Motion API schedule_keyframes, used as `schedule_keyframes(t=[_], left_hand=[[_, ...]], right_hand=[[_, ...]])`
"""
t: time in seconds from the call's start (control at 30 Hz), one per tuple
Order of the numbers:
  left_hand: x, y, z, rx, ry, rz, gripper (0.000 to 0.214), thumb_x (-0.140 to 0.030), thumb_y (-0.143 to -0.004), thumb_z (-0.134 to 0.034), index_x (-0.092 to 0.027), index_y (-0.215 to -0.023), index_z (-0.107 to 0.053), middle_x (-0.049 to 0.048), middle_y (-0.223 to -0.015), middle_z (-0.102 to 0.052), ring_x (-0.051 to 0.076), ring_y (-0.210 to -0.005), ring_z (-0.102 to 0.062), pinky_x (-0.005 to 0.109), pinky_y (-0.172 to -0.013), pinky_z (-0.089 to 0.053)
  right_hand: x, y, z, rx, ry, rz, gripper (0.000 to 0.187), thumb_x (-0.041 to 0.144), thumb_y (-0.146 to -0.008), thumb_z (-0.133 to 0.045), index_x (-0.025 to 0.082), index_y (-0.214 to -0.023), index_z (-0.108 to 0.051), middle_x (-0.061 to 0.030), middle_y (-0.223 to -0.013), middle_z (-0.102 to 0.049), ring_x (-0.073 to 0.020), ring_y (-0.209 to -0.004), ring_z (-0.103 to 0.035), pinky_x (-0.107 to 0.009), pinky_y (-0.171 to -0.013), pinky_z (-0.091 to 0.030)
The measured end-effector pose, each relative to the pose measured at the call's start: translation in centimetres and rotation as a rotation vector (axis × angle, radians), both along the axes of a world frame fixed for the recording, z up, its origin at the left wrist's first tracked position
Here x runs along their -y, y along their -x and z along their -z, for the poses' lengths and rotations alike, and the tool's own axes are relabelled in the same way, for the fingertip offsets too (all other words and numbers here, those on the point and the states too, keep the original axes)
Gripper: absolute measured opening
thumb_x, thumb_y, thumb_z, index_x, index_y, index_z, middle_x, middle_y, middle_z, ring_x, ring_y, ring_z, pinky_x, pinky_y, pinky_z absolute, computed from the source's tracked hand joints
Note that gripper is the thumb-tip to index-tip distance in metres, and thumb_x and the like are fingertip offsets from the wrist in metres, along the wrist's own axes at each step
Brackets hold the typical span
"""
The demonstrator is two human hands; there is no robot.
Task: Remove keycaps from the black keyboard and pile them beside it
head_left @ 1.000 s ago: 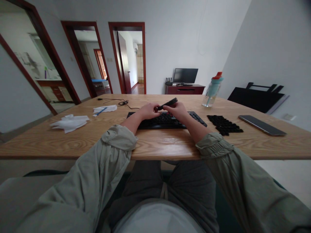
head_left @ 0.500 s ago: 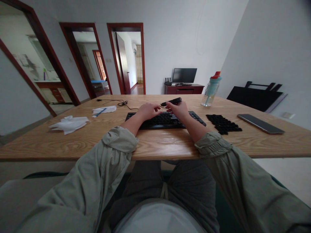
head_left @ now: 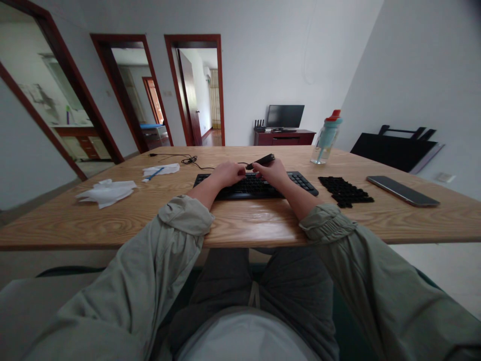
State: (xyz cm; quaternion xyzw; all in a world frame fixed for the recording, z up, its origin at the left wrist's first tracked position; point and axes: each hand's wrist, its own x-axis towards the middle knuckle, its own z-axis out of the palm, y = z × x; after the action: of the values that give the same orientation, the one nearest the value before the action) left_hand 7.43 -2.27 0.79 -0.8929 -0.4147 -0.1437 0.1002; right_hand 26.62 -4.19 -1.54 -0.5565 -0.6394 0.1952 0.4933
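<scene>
A black keyboard (head_left: 296,181) lies flat on the wooden table (head_left: 240,220) in front of me. Both hands hover over its middle. My right hand (head_left: 272,171) is closed on a slim black tool (head_left: 263,160) that points up and to the right. My left hand (head_left: 228,173) sits just left of it, fingers curled and pinched at the tool's near end; what they pinch is too small to make out. A heap of loose black keycaps (head_left: 344,191) lies to the right of the keyboard.
A phone (head_left: 402,190) lies at the far right. A water bottle with a red lid (head_left: 326,137) stands behind the keycaps. Crumpled white tissues (head_left: 107,191) and a second tissue (head_left: 161,170) lie at the left, with a black cable (head_left: 188,160) behind.
Both hands have sunk slightly towards the keyboard. The black tool has tipped, first flatter, then up again, and shifted a little left.
</scene>
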Motion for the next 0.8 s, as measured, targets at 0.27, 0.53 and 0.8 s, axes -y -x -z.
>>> schedule_keyframes(t=[0.27, 0.53, 0.8], left_hand=[[-0.05, 0.05, 0.19, 0.032, -0.034, 0.025, 0.029, -0.040, -0.087, -0.052, -0.025, -0.099, -0.074, 0.0056, -0.095, -0.074, 0.022, -0.086, -0.066, 0.029, -0.072, -0.047], [0.01, -0.37, 0.24, -0.013, -0.053, 0.004, 0.030, -0.040, -0.088, -0.050, -0.025, -0.100, -0.074, 0.0064, -0.096, -0.074, 0.023, -0.088, -0.066, 0.030, -0.073, -0.046], [-0.45, -0.55, 0.60, -0.036, -0.059, 0.043, 0.030, -0.038, -0.087, -0.050, -0.025, -0.098, -0.073, 0.0064, -0.094, -0.074, 0.023, -0.088, -0.066, 0.030, -0.070, -0.044]], right_hand=[[-0.02, -0.10, 0.09, -0.052, -0.008, -0.018, 0.032, 0.042, -0.076, -0.066, 0.014, -0.088, -0.074, -0.0064, -0.070, -0.072, -0.0140, -0.056, -0.064, -0.021, -0.048, -0.049], [-0.05, -0.15, -0.04, -0.038, 0.003, 0.014, 0.030, 0.041, -0.076, -0.065, 0.013, -0.083, -0.073, -0.0070, -0.070, -0.071, -0.0143, -0.055, -0.064, -0.020, -0.045, -0.047], [0.58, -0.14, -0.55, -0.112, 0.049, -0.031, 0.019, 0.032, -0.073, -0.068, 0.014, -0.079, -0.068, -0.0074, -0.074, -0.071, -0.0143, -0.056, -0.064, -0.020, -0.043, -0.047]])
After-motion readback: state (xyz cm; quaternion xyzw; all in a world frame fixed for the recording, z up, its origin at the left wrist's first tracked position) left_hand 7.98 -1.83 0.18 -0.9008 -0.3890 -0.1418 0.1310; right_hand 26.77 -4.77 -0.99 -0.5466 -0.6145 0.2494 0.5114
